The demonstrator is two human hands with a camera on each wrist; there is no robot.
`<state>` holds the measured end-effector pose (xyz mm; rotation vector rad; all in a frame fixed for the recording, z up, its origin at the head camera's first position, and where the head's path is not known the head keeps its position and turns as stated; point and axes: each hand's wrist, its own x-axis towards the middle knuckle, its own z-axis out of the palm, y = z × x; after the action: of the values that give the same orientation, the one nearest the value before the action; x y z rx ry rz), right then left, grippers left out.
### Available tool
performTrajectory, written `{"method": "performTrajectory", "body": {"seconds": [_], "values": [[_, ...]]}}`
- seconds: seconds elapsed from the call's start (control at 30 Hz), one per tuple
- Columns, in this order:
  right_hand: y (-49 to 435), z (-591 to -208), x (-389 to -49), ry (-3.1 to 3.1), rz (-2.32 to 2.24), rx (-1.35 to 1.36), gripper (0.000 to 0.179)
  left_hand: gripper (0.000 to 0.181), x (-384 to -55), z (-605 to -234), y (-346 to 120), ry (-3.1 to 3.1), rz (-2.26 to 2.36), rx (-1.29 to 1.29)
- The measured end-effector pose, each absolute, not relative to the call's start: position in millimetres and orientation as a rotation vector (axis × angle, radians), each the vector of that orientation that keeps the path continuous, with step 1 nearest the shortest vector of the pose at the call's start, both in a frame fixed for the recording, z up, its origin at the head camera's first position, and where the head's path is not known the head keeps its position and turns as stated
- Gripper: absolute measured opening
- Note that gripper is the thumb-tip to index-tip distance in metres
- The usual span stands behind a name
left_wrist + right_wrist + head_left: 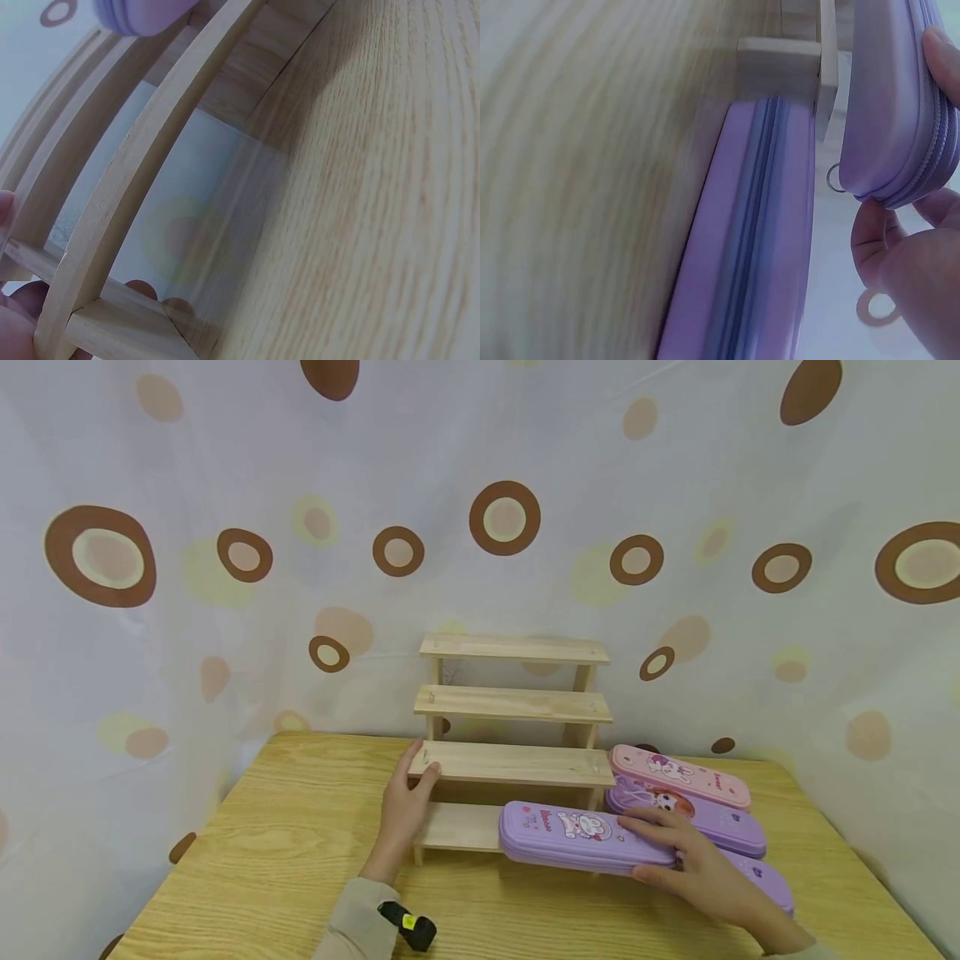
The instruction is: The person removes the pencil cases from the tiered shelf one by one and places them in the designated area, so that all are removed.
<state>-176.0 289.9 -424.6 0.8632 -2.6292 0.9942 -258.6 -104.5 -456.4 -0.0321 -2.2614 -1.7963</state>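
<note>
A small stepped wooden rack with several tiers stands against the patterned backdrop. My left hand grips the left end of its second tier from the bottom, thumb at the front edge and fingers on the far side. With my right hand I hold a purple zippered pencil case by its right end. The case, with a cartoon print on its lid, hangs over the right part of the lowest tier. In the right wrist view, fingers and thumb pinch the end of the pencil case, near a small metal ring.
Right of the rack lie a pink pencil case, a purple one with a doll print and another purple one, partly behind my right hand. All are on the wood-grain table. A dotted cloth hangs behind.
</note>
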Motion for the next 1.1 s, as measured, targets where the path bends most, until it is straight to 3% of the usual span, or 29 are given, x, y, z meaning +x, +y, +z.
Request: {"method": "performTrajectory", "body": {"seconds": [1.1], "values": [[380.2,-429.2,-128.8,-2.718,0.859,0.621,0.058,0.057,-260.0,-457.5,-105.3,-2.267,-1.826,-0.022]]}}
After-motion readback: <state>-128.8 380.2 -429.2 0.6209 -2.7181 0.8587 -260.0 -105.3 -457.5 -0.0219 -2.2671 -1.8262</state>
